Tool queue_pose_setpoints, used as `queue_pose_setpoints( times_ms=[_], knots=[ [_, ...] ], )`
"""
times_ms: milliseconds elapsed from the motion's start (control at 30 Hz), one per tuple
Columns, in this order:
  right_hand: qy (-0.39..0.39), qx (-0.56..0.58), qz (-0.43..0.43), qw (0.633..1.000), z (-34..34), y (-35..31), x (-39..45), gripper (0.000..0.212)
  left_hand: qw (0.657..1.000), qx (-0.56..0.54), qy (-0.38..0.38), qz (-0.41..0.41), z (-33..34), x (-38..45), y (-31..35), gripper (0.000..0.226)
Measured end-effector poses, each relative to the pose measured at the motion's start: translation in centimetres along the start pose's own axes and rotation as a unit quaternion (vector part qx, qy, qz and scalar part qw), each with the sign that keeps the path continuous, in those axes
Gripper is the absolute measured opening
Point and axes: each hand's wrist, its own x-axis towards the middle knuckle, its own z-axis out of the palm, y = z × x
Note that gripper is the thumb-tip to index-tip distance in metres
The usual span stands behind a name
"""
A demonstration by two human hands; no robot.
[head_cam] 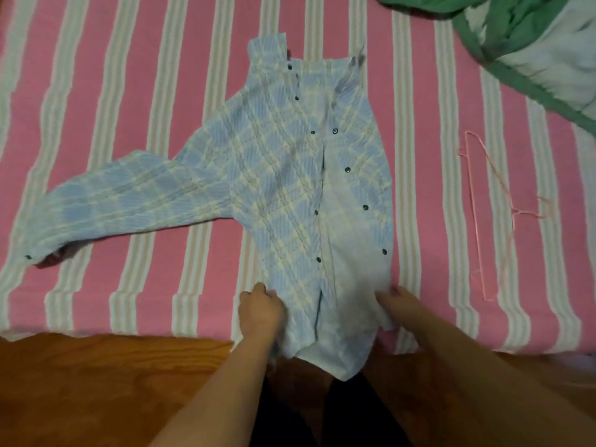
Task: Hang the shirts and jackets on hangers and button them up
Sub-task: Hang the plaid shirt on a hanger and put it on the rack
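So the shirt (290, 175) is lying flat on the bed (129, 301), collar far away, hem hanging over the near edge. Left hand (261, 312) and right hand (398, 304) are each pinching a hem corner. Hanger (487, 214) is sitting off to the right, so the right hand's nearer to it.

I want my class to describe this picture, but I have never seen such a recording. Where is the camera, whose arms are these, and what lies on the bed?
The camera sits on a person's head and looks down, so the arms are the wearer's own. A blue plaid shirt lies unbuttoned on a pink striped bed sheet. The left hand and right hand grip its hem. A pink wire hanger lies to the right, apart from the shirt. A green garment lies at the far corner.
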Motion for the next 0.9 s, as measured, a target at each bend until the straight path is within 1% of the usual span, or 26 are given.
queue_pose_setpoints(
  times_ms=[33,100,133,167,200,233,267,300,333,400,433,467,500,567,600,633,667,700,733,767,800,833,867,900],
  knots=[
    [0.008,0.009,0.012,1.0,0.5,0.4,0.1,0.069,0.999,-0.037,0.013,0.011,-0.8,0.2,0.0,0.029],
    [0.017,0.056,0.041,0.997,1.3,0.8,-0.3,0.073,0.992,-0.111,0.055,0.007,-4.0,-0.5,-0.6,0.026],
    [0.024,0.076,0.051,0.995,1.5,1.0,-0.5,0.071,0.989,-0.123,0.076,0.009,-6.5,-0.9,-1.1,0.024],
    [0.025,0.092,0.057,0.994,1.8,0.8,-1.1,0.066,0.988,-0.112,0.098,0.03,-9.4,-1.2,-2.0,0.023],
    [0.031,0.095,0.06,0.993,2.2,0.5,-1.8,0.059,0.988,-0.074,0.12,0.059,-12.2,-1.0,-3.7,0.023],
    [0.044,0.091,0.059,0.993,2.6,0.4,-2.2,0.051,0.987,-0.028,0.135,0.085,-15.3,-0.6,-5.7,0.024],
    [0.075,0.083,0.056,0.992,2.9,0.0,-2.9,0.042,0.984,0.019,0.145,0.098,-17.9,0.6,-8.0,0.023],
    [0.112,0.068,0.046,0.99,3.3,-0.3,-3.5,0.036,0.983,0.053,0.149,0.089,-20.4,1.7,-9.9,0.023],
    [0.157,0.044,0.04,0.986,3.6,-0.7,-4.2,0.035,0.983,0.082,0.148,0.068,-22.3,3.0,-11.6,0.022],
    [0.236,0.002,0.034,0.971,4.3,-1.9,-6.0,0.04,0.985,0.113,0.127,0.011,-24.5,4.6,-13.6,0.015],
    [0.271,-0.01,0.029,0.962,4.7,-2.4,-7.3,0.041,0.988,0.112,0.104,-0.01,-24.7,4.9,-14.0,0.023],
    [0.311,-0.012,0.017,0.95,5.0,-2.9,-8.7,0.038,0.991,0.102,0.089,-0.016,-24.4,4.9,-14.4,0.035],
    [0.349,-0.005,-0.005,0.937,5.0,-3.6,-10.3,0.03,0.991,0.099,0.09,-0.011,-23.8,4.5,-14.5,0.044],
    [0.43,-0.003,-0.091,0.898,5.0,-4.9,-13.1,0.012,0.984,0.121,0.118,0.046,-22.5,3.8,-14.4,0.044],
    [0.459,-0.011,-0.142,0.877,5.3,-5.3,-14.4,0.011,0.98,0.129,0.121,0.092,-21.8,3.6,-14.3,0.042],
    [0.478,-0.019,-0.188,0.858,5.9,-5.9,-15.7,0.016,0.975,0.134,0.106,0.14,-20.9,3.4,-14.1,0.038],
    [0.483,-0.03,-0.223,0.846,7.2,-6.2,-16.5,0.025,0.97,0.141,0.075,0.184,-19.7,3.2,-13.9,0.033],
    [0.468,-0.049,-0.258,0.844,8.9,-6.6,-17.0,0.033,0.965,0.14,0.034,0.218,-18.6,2.8,-13.5,0.031],
    [0.416,-0.086,-0.299,0.855,10.9,-6.7,-17.2,0.041,0.965,0.124,-0.009,0.23,-17.5,2.4,-13.0,0.031],
    [0.31,-0.15,-0.338,0.876,13.3,-6.5,-17.0,0.048,0.97,0.086,-0.05,0.222,-16.5,2.1,-12.5,0.031],
    [0.167,-0.232,-0.357,0.889,15.3,-6.5,-16.8,0.053,0.977,0.033,-0.086,0.193,-15.9,1.9,-12.2,0.031],
    [0.012,-0.303,-0.347,0.887,17.0,-6.1,-16.4,0.052,0.98,-0.019,-0.116,0.159,-15.5,1.8,-12.0,0.032],
    [-0.104,-0.344,-0.32,0.877,18.1,-5.3,-15.7,0.045,0.98,-0.067,-0.138,0.123,-15.2,1.6,-11.9,0.032],
    [-0.139,-0.345,-0.298,0.879,18.4,-4.4,-15.2,0.037,0.979,-0.094,-0.151,0.099,-15.0,1.4,-11.8,0.033]
  ],
)
